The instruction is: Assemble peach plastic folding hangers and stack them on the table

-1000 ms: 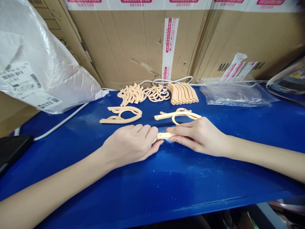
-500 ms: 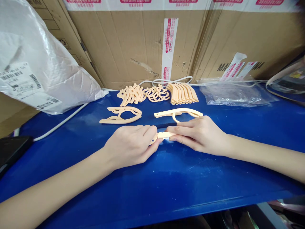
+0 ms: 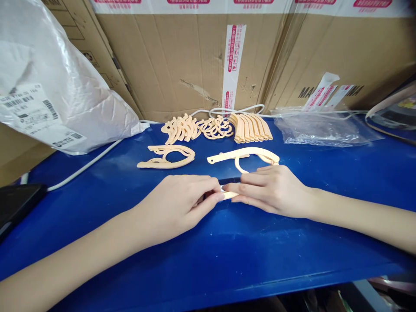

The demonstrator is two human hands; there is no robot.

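Observation:
My left hand [image 3: 182, 203] and my right hand [image 3: 273, 188] meet at the middle of the blue table [image 3: 227, 251], both pinching one small peach plastic piece [image 3: 229, 195] between fingertips; most of it is hidden. Just beyond my right hand lies a curved peach hanger part with a hook [image 3: 243, 157]. An assembled folded peach hanger [image 3: 166, 157] lies beyond my left hand. At the back, piles of peach parts sit in a row: curved arms [image 3: 180, 128], hooks [image 3: 215, 127] and straight arms [image 3: 251, 127].
Cardboard boxes [image 3: 195, 56] wall the back. A white plastic bag with labels [image 3: 48, 86] lies at the left, a clear plastic bag [image 3: 321, 130] at the right. A white cable [image 3: 84, 164] runs across the left. A black object [image 3: 16, 203] sits at the left edge.
My fingers have closed further over the small peach piece, so less of it shows. The curved part behind my right hand has shifted slightly.

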